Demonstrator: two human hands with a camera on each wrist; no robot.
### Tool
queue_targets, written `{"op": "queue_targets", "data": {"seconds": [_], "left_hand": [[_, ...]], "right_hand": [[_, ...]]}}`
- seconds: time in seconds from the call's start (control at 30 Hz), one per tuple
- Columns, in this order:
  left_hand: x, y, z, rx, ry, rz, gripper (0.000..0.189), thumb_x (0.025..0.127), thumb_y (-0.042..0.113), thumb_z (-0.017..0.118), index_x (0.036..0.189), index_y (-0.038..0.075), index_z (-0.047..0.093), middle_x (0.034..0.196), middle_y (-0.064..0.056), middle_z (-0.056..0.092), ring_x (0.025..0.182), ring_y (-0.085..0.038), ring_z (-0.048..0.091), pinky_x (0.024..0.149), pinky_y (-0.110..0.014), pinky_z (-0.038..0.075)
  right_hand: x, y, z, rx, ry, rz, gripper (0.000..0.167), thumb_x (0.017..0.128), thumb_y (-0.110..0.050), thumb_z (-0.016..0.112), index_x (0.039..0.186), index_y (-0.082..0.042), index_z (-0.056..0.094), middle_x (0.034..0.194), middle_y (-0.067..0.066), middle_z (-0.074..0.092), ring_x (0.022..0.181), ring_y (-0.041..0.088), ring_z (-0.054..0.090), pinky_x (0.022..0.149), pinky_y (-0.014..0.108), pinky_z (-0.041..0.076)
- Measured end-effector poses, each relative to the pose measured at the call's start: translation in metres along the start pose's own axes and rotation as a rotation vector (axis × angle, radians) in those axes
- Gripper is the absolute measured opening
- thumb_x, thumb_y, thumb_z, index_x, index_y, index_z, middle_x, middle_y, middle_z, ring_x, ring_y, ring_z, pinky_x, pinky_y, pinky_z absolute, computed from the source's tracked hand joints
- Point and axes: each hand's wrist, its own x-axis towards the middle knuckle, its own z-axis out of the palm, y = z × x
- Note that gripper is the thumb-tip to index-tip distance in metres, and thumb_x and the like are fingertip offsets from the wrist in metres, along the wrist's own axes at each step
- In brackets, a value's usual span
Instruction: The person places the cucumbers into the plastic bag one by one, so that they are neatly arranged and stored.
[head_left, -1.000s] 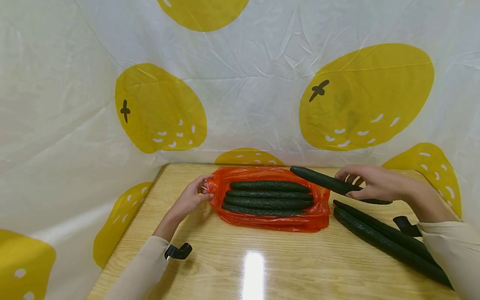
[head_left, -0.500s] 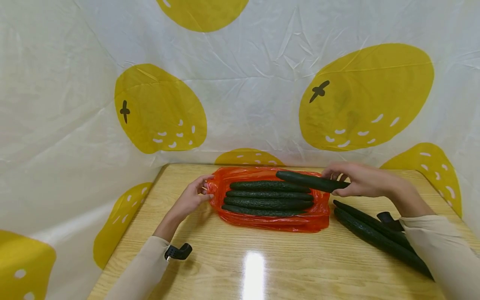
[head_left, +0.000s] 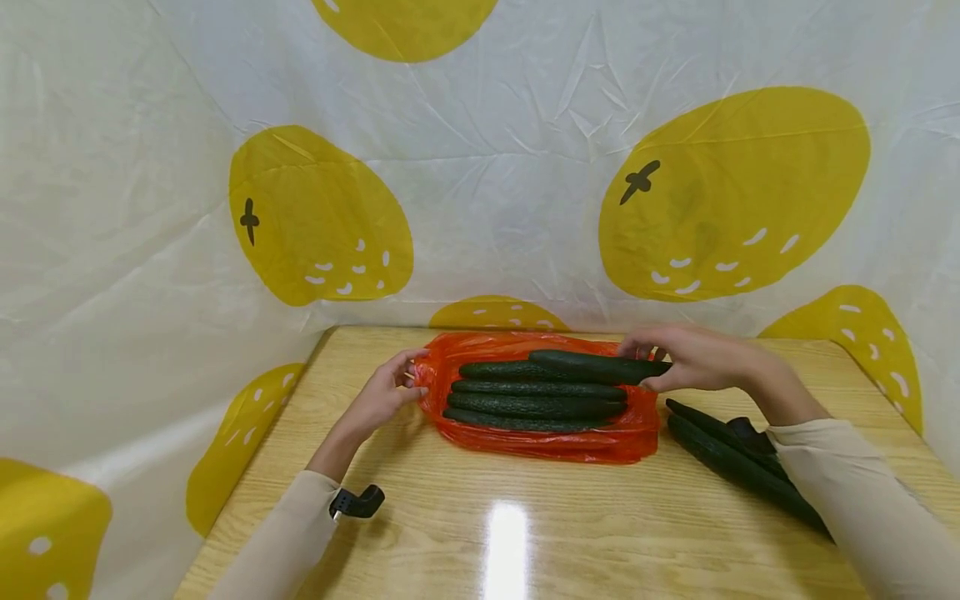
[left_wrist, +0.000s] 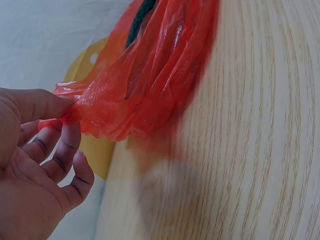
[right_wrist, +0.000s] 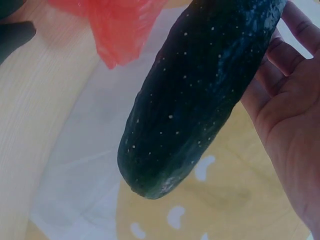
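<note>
A red plastic bag (head_left: 555,446) lies on the table with its top spread apart, and several dark green cucumbers (head_left: 536,407) rest side by side in it. My left hand (head_left: 384,390) pinches the bag's gathered left end between thumb and fingers, as the left wrist view shows up close. My right hand (head_left: 693,358) grips another cucumber (head_left: 581,364) near its right end, over the back right part of the bag. This cucumber overlaps the rearmost one in the head view. Its blunt, speckled end fills the middle of the right wrist view.
Two more cucumbers (head_left: 720,454) lie slanted on the wooden table (head_left: 420,517) at the right, partly hidden by my right sleeve. A white cloth (head_left: 510,225) printed with yellow fruit hangs behind the table and along its left side.
My right hand has carried the cucumber leftward from the bag's right edge to over the bag, and it now lies more level. The left hand has stayed in place.
</note>
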Motion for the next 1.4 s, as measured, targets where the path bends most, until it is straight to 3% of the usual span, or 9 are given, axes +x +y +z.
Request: {"op": "queue_targets", "data": {"seconds": [0.2,0.83,1.07,1.4], "left_hand": [[0.002,-0.003,-0.001,0.021,0.007,0.023,0.062,0.092,-0.009,0.065,0.149,0.002,0.045,0.109,-0.018,0.053,0.088,-0.023,0.050,0.073,-0.031,0.051],[0.001,-0.001,0.001,0.021,0.016,0.023,0.062,0.092,-0.009,0.065,0.149,0.004,0.047,0.108,-0.017,0.053,0.087,-0.024,0.051,0.072,-0.029,0.051],[-0.001,-0.002,0.001,0.027,0.017,0.033,0.061,0.091,-0.010,0.065,0.148,0.002,0.046,0.107,-0.017,0.054,0.086,-0.023,0.053,0.073,-0.030,0.053],[-0.002,-0.006,0.001,0.042,0.013,0.040,0.060,0.092,-0.009,0.064,0.148,0.003,0.047,0.106,-0.018,0.051,0.086,-0.026,0.050,0.072,-0.032,0.051]], "right_hand": [[0.010,-0.001,0.005,-0.047,0.014,-0.022,0.038,0.086,-0.022,0.080,0.122,-0.024,0.065,0.111,-0.015,0.064,0.097,0.007,0.060,0.083,0.041,0.055],[0.047,-0.021,0.021,0.042,-0.075,-0.043,0.039,0.089,-0.024,0.078,0.126,-0.023,0.065,0.121,-0.010,0.064,0.103,0.013,0.060,0.089,0.049,0.053],[0.058,-0.022,0.031,0.059,-0.087,-0.085,0.041,0.088,-0.022,0.079,0.126,-0.018,0.065,0.122,-0.007,0.065,0.104,0.015,0.061,0.090,0.045,0.053],[0.072,-0.023,0.045,0.066,-0.120,-0.076,0.040,0.088,-0.021,0.079,0.126,-0.016,0.065,0.120,-0.005,0.065,0.103,0.015,0.061,0.090,0.042,0.053]]}}
